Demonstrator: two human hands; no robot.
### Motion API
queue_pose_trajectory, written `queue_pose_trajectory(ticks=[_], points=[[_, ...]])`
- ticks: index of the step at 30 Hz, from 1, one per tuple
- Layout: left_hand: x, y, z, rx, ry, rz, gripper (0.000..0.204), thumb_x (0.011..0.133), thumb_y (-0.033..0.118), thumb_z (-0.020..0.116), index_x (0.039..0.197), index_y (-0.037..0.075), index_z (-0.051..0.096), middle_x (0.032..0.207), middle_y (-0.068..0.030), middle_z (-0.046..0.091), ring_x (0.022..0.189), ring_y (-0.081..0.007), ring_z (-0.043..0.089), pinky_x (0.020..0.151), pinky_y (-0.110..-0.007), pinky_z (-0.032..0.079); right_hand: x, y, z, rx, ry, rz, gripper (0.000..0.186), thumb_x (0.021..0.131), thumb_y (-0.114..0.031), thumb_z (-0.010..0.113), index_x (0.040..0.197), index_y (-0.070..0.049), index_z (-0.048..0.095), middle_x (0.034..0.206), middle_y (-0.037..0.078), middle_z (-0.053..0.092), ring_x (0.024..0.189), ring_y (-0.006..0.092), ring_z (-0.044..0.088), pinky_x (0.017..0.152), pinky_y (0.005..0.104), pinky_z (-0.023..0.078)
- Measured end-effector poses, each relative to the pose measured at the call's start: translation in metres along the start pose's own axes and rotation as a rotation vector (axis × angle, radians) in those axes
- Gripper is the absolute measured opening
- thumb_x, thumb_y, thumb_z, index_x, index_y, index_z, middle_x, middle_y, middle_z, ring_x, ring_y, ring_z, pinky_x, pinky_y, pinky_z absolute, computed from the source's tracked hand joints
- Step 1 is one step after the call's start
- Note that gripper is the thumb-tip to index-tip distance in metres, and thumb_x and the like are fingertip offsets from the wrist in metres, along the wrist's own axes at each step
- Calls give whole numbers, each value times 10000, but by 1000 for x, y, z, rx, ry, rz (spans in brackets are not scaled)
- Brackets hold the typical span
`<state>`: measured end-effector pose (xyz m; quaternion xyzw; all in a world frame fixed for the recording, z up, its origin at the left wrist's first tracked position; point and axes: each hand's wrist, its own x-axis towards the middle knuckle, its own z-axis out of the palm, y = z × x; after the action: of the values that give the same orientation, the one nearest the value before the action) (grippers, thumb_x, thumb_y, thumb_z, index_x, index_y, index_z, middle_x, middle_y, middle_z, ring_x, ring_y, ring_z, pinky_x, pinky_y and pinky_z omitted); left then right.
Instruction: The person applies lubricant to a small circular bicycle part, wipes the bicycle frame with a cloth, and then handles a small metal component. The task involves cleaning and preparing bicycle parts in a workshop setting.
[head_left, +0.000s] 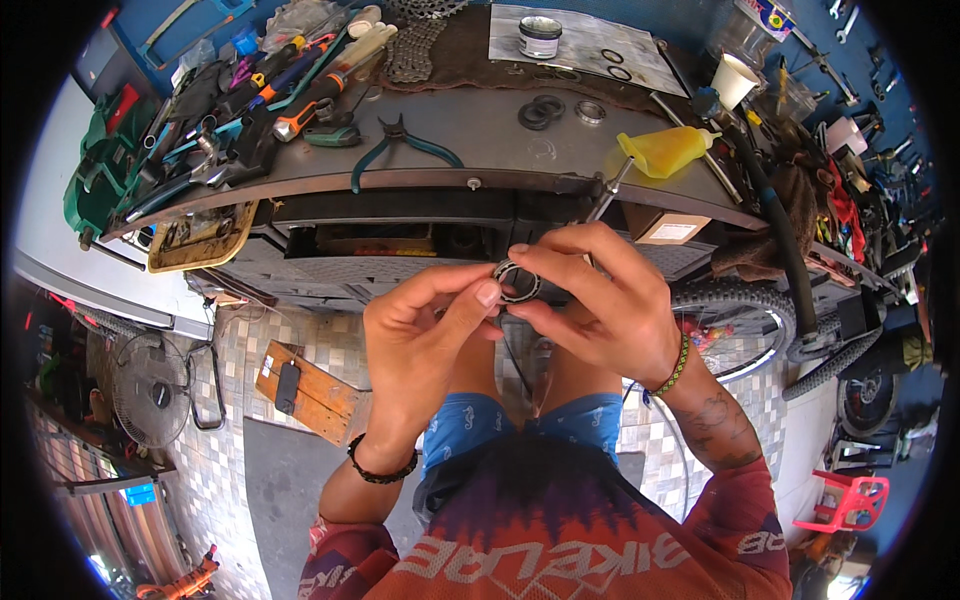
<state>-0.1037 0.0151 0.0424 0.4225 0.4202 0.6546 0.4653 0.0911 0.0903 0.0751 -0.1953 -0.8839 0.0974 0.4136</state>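
Between my two hands, just in front of the bench edge, is a ring-shaped ball bearing [503, 270], tilted so its dark opening shows. My left hand [425, 325] is closed, pinching the ring's left side between thumb and forefinger. On the other side, the thumb and fingertips of my right hand [610, 300] grip the rim. A slim metal tool [608, 192] rises behind my right fingers; whether that hand holds it, I cannot tell. On the bench lie several dark rings [541, 113], a metal ring [589, 112] and a yellow squeeze bottle [665, 150] on its side.
Teal-handled pliers [397, 145] lie spread near the bench edge [450, 181]. Many hand tools crowd the left, with an orange-and-black handle [300, 117] among them. A tub [540, 38] stands on a paper sheet at the back. Below right is a bicycle wheel [745, 310].
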Motion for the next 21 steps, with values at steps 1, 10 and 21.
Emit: queue_pose_trajectory(ticks=[1,10,21], points=[[-1,-1,0,10,11,7,163,1019,32,711,1153,-50,756,1020,-143,782,850,-179,757,723,-301,642,0,-1,1,-31,7,-16,520,745,-52,889,1239,-58,729,1085,94,665,912,287,696,783,390,579],[-4,-9,-2,326,33,454,233,884,-84,799,1105,-20,763,1057,-130,776,932,-193,724,809,-300,572,0,-5,0,249,81,153,321,832,15,853,1139,-39,778,1033,117,729,856,240,739,715,330,597],[5,5,-5,541,-178,615,235,869,-103,780,1083,-9,752,997,-125,761,890,-261,710,787,-332,560,1,-12,-18,257,-54,172,168,876,-25,827,1027,-40,756,905,91,689,786,275,703,683,365,564]])
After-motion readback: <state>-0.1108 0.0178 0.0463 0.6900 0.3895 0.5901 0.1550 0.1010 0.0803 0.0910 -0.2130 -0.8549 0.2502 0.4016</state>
